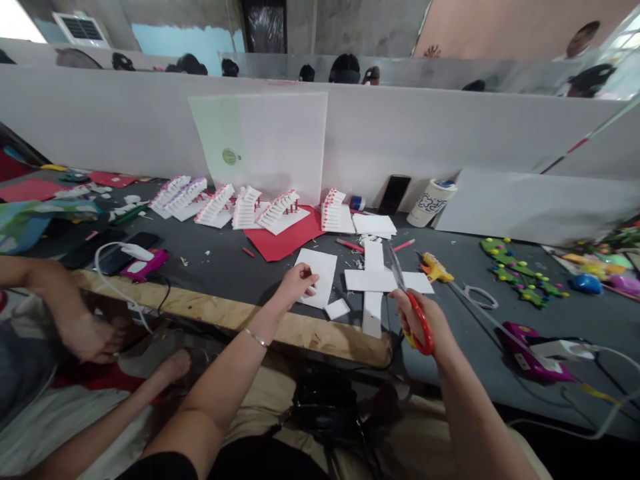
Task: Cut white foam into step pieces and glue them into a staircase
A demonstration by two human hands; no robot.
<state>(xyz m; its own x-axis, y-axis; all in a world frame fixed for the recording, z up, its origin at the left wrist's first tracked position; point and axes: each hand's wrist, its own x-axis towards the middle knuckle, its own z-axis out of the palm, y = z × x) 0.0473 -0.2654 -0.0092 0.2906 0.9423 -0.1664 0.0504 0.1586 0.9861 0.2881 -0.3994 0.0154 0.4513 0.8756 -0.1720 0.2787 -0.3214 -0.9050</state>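
My right hand [417, 320] grips the handles of red-handled scissors [425, 327], whose blades point away from me over a cross-shaped pair of white strips [374, 261]. A white sheet [324, 273] lies flat on the grey table, and my left hand [299, 283] is over its left part with the fingers curled together. Whether anything small is between those fingers cannot be made out. Just right of the sheet's lower corner is a small white square [337, 309].
Several small white staircase models [245, 208] stand along the back, some beside red card [285, 241]. A yellow glue gun [436, 268], a paper cup [431, 203] and purple power strips [535, 353] are to the right. Another person's arms [85, 320] are at the left.
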